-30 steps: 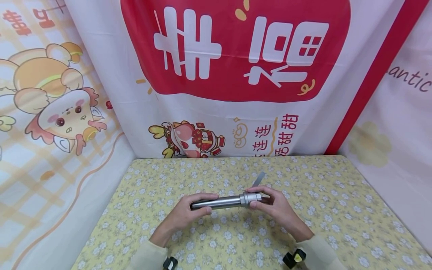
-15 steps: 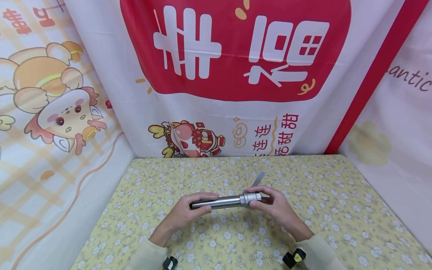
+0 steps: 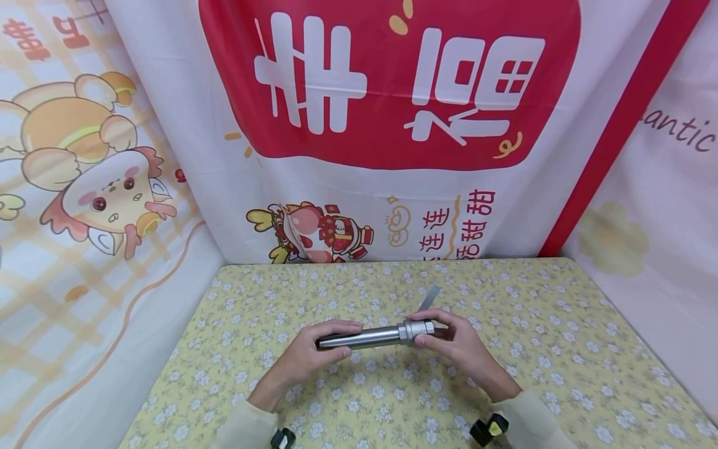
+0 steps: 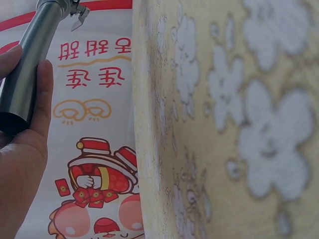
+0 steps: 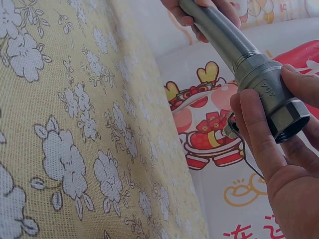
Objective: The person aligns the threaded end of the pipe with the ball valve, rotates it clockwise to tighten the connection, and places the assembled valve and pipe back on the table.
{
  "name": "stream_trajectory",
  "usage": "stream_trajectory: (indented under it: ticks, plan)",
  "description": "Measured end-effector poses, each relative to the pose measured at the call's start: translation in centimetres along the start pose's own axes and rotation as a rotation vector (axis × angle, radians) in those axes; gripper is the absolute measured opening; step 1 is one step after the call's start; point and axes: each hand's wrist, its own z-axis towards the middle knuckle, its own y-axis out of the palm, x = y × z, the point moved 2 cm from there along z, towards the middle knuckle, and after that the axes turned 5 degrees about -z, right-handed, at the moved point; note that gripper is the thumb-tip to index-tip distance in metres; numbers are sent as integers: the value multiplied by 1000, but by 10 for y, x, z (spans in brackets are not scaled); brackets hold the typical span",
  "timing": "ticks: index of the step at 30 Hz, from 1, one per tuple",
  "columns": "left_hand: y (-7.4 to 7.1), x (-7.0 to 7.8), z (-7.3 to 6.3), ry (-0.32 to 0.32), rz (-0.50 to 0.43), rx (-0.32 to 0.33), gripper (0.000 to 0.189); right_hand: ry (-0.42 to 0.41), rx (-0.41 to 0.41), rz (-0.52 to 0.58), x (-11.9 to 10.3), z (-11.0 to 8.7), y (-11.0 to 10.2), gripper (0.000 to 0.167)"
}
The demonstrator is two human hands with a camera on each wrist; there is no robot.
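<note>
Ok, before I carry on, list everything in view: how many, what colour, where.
Table: one, yellow with white flowers, foreground
Printed backdrop: three sides, mostly white, behind and beside table
Pipe: one, silver, held over the table
Fitting: one, silver, stamped 304, on the pipe's right end
Lever: one, grey, behind the fitting
Left hand: one, bare, gripping pipe's left end
Right hand: one, bare, gripping the fitting
Sleeves: two, cream, at the wrists
Wrist units: two, black, beside the sleeves

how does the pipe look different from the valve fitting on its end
The pipe is long and slim; the valve fitting is shorter and wider. The pipe is mostly smooth and round, but the valve fitting is hexagonal at its open end. Both are grey metal.
</note>
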Motion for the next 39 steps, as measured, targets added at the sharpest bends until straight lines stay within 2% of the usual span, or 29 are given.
stream_trajectory:
  ticks: [19,26,35,39]
  plan:
    - [1,0,0,12,30,1,45,-11,-2,0,0,-1,0,41]
    - [0,-2,0,-18,15,3,47,-13,-2,-1,0,-1,0,41]
    - [-1,-2,-1,-86,41,7,47,-15,-4,6,1,-1,0,41]
    - [-1,-1,-1,-94,40,7,46,-16,-5,5,1,0,0,41]
